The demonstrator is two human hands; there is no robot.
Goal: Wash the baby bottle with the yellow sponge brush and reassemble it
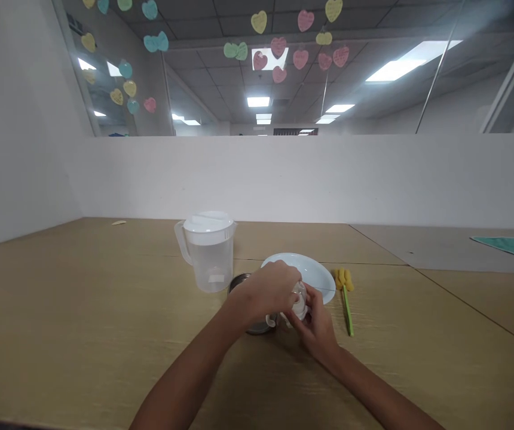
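While our left hand [269, 291] and right hand [314, 322] both clasp one small clear cup [299, 300] at lower centre, we count one lidded pitcher [207, 251], one white plate [313, 269], one sponge brush [345, 295].

A single head-worn view looks forward and slightly down across the desk [82, 334] from the person's seat. The clear pitcher [207, 251] stands near the middle of the frame, fairly close. Beyond the pitcher rises a white partition [311, 176], and above that the view takes in ceiling lights and paper hearts [279, 45].
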